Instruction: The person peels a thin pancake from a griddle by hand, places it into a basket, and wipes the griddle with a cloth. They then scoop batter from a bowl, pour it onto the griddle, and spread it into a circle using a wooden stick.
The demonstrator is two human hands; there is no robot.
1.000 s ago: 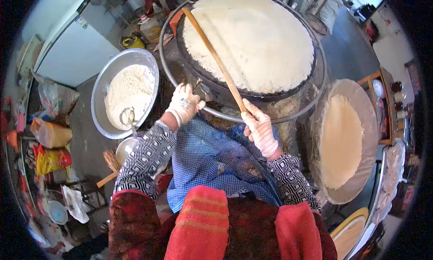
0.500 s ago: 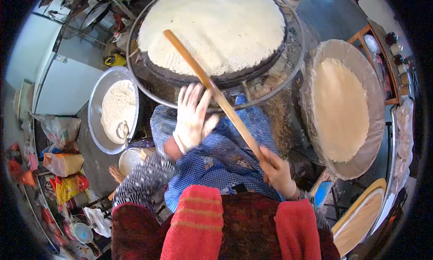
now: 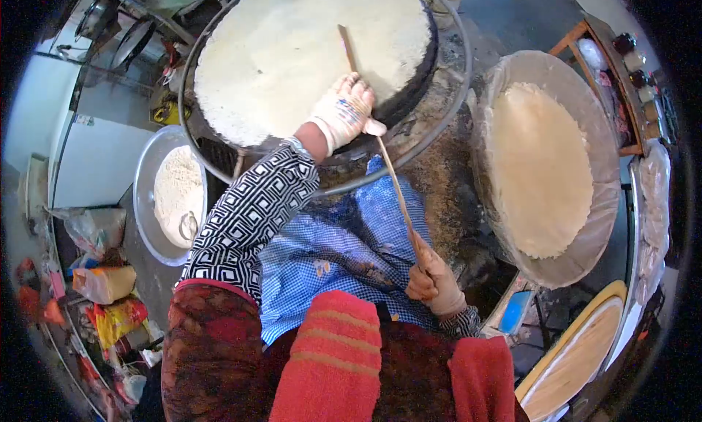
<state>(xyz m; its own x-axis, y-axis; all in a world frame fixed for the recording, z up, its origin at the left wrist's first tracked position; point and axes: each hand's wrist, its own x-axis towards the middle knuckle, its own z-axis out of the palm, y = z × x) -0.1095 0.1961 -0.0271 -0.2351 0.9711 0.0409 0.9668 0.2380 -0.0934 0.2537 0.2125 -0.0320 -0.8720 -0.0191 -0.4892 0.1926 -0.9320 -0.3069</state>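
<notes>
1. The right hand, gloved, is closed round the near end of one wooden stick, low by the blue apron
2. The stick runs up and away from that hand, passing under the left hand and on over the flatbread; its far tip lies on the bread
3. The left hand, also gloved, rests fingers-down on the stick at the near rim of the griddle; whether it grips or only presses I cannot tell
4. The stick looks stiff, light and thin, likely easy to steer from its near end with a second hand steadying the middle
5. The one flatbread on the griddle seems thin, soft and liable to tear, so I judge it wants lifting from the edge
6. Right of the hands, one shallow basket holds a stack of finished breads; how many I cannot count
7. Left of the left hand, one metal basin holds batter and a ladle
</notes>
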